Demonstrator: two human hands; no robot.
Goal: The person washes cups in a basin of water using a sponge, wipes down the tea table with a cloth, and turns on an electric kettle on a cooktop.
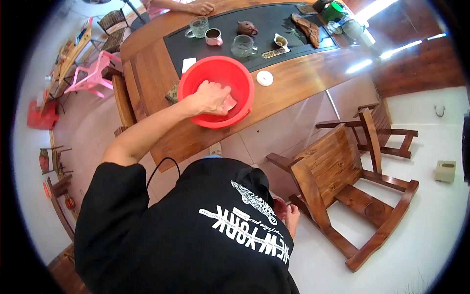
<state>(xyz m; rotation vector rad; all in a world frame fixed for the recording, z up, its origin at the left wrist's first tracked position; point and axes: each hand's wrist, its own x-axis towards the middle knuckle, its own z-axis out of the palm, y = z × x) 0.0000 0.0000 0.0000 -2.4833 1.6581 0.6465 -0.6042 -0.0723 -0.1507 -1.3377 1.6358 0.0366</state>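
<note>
A red bucket (185, 93) stands on the front part of the wooden table (289, 88). Inside it, my left hand (213, 97) has its fingers curled around a small pale pink object (229, 103), too covered to name. Low beside my black shirt, my right hand (292, 218) has its fingers bent at a reddish round object (279, 208); the shirt partly hides both. A round white lid (264, 78) lies just right of the bucket.
A black tea tray (264, 54) bears glass mugs (243, 46), a pink cup (213, 37) and a teapot (247, 28). Another person's hand (201, 8) rests at the far edge. A wooden chair (328, 166) stands at the right, a pink chair (93, 73) at the left.
</note>
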